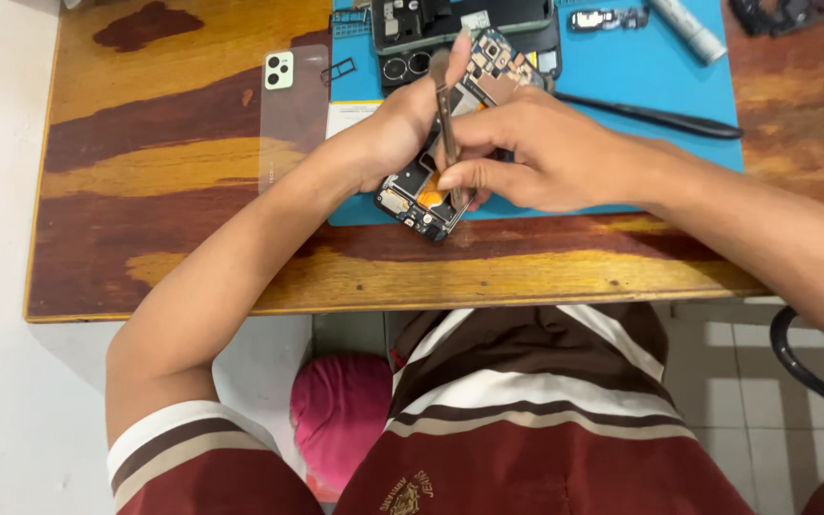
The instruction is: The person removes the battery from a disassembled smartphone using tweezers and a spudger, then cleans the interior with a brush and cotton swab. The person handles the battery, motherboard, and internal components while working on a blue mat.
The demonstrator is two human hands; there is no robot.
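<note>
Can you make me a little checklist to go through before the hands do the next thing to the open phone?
1. Opened black smartphone with bare circuit boards steadied: ok, the left hand grips it and its lower end rests on the blue rubber work mat.
2. Thin metal tweezers held firmly: ok, the right hand pinches them.
3. Tweezer tip on the right part: cannot tell, fingers hide it.
4. Loose parts safe: ok, the small black SIM tray and the clear phone back cover with a white camera block lie apart on the wooden table.
5. Phone away from the table edge: not ok, it sits near the front edge.
</note>
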